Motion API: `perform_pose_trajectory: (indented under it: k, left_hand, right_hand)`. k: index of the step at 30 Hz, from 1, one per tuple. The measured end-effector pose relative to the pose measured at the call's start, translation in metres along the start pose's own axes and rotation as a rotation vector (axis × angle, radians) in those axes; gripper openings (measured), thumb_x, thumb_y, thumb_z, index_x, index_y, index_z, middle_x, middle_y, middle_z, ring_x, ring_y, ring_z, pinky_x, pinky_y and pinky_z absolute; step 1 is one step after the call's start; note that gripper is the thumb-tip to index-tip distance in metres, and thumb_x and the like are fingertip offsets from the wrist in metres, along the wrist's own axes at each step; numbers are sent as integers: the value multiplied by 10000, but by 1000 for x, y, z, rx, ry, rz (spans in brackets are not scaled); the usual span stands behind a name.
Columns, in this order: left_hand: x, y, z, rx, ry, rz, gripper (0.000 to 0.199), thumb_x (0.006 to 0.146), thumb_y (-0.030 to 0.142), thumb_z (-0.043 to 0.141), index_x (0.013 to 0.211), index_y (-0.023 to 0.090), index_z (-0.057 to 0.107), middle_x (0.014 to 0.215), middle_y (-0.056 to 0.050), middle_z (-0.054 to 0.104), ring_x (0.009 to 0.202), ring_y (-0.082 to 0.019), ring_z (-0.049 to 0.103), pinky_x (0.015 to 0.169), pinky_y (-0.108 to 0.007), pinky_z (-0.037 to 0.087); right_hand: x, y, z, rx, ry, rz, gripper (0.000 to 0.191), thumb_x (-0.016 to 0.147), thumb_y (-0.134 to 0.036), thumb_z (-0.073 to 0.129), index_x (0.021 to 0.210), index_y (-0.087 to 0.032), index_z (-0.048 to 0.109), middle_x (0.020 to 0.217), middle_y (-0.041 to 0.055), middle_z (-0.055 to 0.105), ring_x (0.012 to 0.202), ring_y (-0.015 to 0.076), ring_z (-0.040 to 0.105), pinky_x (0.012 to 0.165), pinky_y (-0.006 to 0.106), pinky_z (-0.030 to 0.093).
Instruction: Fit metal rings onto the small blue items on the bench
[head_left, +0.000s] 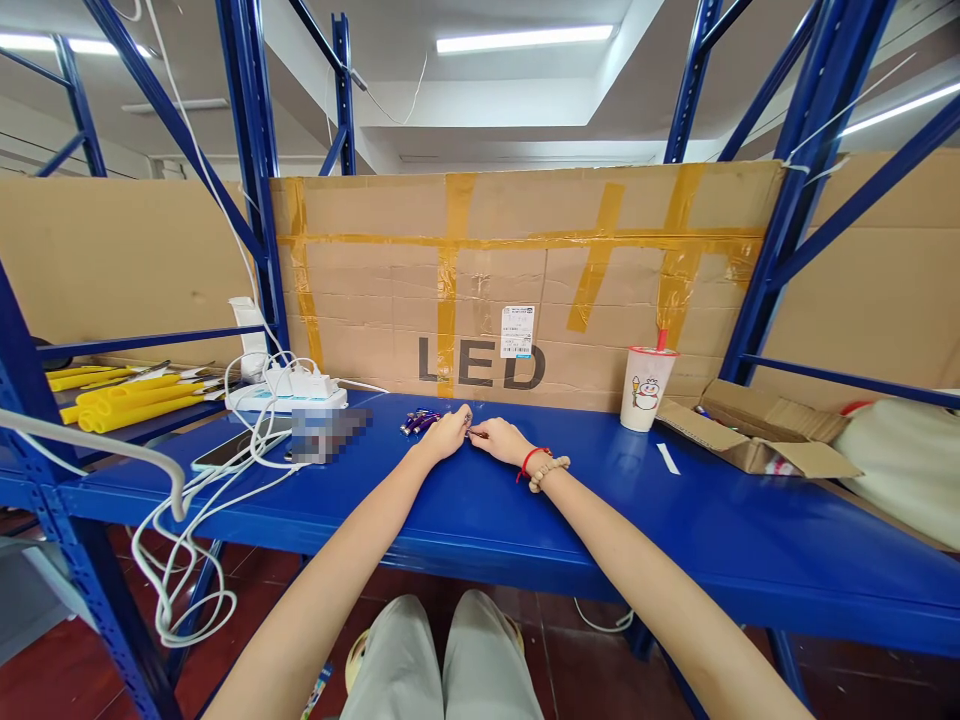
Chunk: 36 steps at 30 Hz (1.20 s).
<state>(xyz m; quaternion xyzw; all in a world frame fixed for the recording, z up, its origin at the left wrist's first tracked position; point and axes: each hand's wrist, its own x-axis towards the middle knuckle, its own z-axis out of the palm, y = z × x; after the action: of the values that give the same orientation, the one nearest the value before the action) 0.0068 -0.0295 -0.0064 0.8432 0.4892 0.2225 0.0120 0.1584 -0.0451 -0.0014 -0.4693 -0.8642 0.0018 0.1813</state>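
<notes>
Both my hands are at the middle of the blue shelf top (pixel 420 510), fingertips close together. My left hand (pixel 448 434) is closed in a pinch around something small that its fingers mostly hide. Facing it, my right hand (pixel 501 441) is pinched too, its fingertips nearly touching the left ones; what they grip is too small to make out. A red string bracelet and a beige beaded band circle my right wrist. Just left of my left hand lies a small pile of dark purple pieces with shiny metallic ends (pixel 417 421).
White cables (pixel 259 440) tangle around a power strip (pixel 289 392) at left, near a phone (pixel 221 450). Yellow rolls (pixel 142 405) lie beyond. To the right stand a paper cup (pixel 645 390) and an opened cardboard box (pixel 750 430). Taped cardboard (pixel 360 300) walls the back.
</notes>
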Motion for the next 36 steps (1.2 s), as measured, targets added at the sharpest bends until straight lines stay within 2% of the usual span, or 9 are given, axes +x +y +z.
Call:
perform_pose_trajectory:
  k: [6,11,18,26,32,36]
  left_hand:
    - [2,1,0,-50,49,-32,110,884,170,330,943,200,417,898,-72,608,851,-203,593,701,-282,422]
    - [1,3,-1,-112,106,-68,95,896,195,318,958,189,390,927,-94,599,863,-202,592,697,-286,429]
    - [-2,8,-2,-168,89,-56,125,890,258,359,991,188,378,875,-86,611,830,-223,610,693,-312,445]
    - [-1,11,-1,-205,70,-25,95,908,236,348,985,182,345,967,-118,620,903,-222,611,734,-298,448]
    - [0,10,-1,-166,83,-106,153,913,246,329,1045,169,345,952,-133,626,884,-238,616,734,-315,449]
    - [-1,10,-3,-118,55,-146,171,902,226,341,1060,164,362,989,-139,620,936,-255,602,752,-331,446]
  right_hand:
    - [-2,-4,-1,-12,64,44,278,837,-247,403,623,-169,563,629,7,539,576,103,451,507,220,225]
    - [-2,-4,-2,-28,211,138,270,876,-277,372,763,-186,599,759,31,582,675,126,499,524,227,225]
    - [-1,0,-4,-3,357,194,300,916,-311,306,880,-198,582,799,22,577,688,117,503,527,215,248]
    - [-2,-5,-2,30,356,148,264,908,-300,346,886,-207,593,794,12,577,676,107,499,520,209,250]
    - [-3,-9,-4,25,327,139,244,895,-292,374,863,-198,597,773,16,566,649,107,481,515,215,238]
    - [-2,-9,-2,26,298,129,237,885,-300,391,835,-191,595,777,18,568,662,111,485,518,218,240]
